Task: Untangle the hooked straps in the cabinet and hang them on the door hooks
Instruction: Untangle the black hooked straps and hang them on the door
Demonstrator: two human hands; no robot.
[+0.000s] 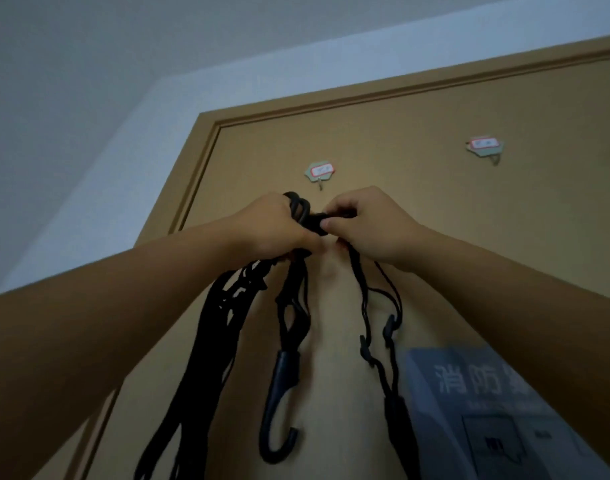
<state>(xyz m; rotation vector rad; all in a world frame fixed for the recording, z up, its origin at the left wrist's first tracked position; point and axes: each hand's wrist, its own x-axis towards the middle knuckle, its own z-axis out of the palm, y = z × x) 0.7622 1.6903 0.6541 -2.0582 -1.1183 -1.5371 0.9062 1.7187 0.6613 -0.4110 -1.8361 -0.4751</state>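
Both my hands are raised in front of a brown door (435, 220), just below its left door hook (320, 174). My left hand (272, 226) grips a bunch of black hooked straps (206, 341) with looped hook ends showing above its fingers. My right hand (369, 226) pinches a black strap end (322, 221) between the two hands. From it thinner cords (383, 317) hang down. A large black hook (279, 410) dangles below the left hand. A second door hook (485, 148) sits higher at the right, with nothing on it.
A blue notice with white characters (487, 403) is stuck on the door at the lower right. The door frame (199, 161) runs along the left, with a pale wall (71, 133) and ceiling beyond it.
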